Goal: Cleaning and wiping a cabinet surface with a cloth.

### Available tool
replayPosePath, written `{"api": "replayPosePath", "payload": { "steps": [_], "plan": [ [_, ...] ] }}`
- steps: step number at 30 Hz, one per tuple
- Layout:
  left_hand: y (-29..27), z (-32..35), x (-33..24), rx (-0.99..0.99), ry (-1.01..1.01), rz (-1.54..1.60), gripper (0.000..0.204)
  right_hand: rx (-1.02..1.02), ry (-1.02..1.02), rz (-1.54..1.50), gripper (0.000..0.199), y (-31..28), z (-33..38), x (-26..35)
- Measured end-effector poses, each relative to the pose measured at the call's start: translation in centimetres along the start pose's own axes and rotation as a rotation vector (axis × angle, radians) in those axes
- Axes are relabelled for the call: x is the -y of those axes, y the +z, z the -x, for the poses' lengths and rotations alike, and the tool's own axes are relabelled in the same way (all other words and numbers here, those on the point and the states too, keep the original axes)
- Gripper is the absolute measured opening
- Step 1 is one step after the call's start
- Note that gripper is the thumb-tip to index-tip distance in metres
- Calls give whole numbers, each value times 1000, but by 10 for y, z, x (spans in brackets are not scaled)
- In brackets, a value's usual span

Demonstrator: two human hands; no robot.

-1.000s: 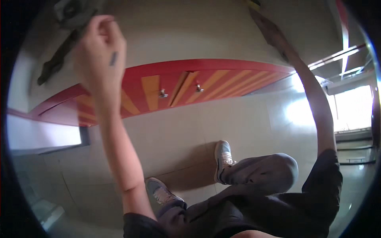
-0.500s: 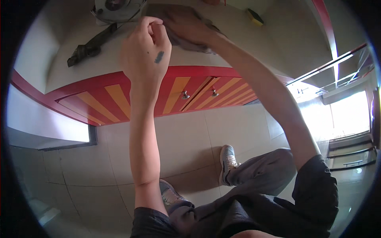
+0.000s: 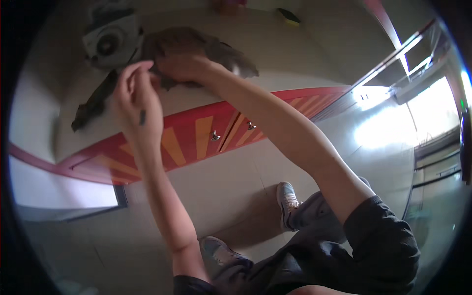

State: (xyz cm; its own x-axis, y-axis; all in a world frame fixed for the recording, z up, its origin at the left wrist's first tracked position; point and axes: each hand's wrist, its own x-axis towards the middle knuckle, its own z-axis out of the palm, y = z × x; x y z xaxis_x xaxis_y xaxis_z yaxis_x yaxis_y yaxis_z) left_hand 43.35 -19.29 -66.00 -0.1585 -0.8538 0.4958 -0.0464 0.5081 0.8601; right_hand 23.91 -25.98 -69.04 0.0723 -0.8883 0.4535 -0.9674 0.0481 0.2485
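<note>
My right hand [image 3: 183, 60] is over a dark grey cloth [image 3: 228, 55] spread on the pale counter [image 3: 275, 59], holding part of it against the surface. Its fingers blur into the dark fabric. To its left, my left hand [image 3: 140, 101] is raised near the counter's front edge, fingers loosely curved and nothing visible in them. Beyond that hand stands a white appliance [image 3: 112, 45] with a round dark dial-like part. A dark, bunched strip-like object [image 3: 93, 102] lies left of the left hand.
A dark and yellow sponge [image 3: 288, 16] lies at the counter's back right. Below the counter are red cabinet doors with orange stripes [image 3: 204, 140] and small metal knobs [image 3: 215, 136]. A blurred reddish object [image 3: 228, 6] is at the back. My shoes [image 3: 286, 204] are on the tiled floor.
My right hand has moved left, dragging part of the cloth along. The left hand has shifted left and nearer, its fingers loosening from a curl. The view has shifted, showing more of the appliance.
</note>
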Motion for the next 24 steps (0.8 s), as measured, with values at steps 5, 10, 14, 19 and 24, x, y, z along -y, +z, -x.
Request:
{"api": "replayPosePath", "payload": {
  "steps": [5, 10, 14, 19, 24],
  "plan": [
    [-7, -2, 3, 85, 0, -113, 33, -146, 80, 83, 45, 44, 31, -75],
    [-6, -1, 10, 104, 73, -118, 33, 10, 230, -267, 47, -15, 110, -169],
    [2, -3, -1, 102, 41, -155, 33, 81, 204, -9, 45, -18, 197, -288],
    [1, -3, 7, 99, 110, -247, 32, 419, -149, 942, 49, -62, 271, -359],
    [5, -3, 3, 102, 113, -299, 32, 390, 146, 542, 50, -68, 324, -417]
  ]
}}
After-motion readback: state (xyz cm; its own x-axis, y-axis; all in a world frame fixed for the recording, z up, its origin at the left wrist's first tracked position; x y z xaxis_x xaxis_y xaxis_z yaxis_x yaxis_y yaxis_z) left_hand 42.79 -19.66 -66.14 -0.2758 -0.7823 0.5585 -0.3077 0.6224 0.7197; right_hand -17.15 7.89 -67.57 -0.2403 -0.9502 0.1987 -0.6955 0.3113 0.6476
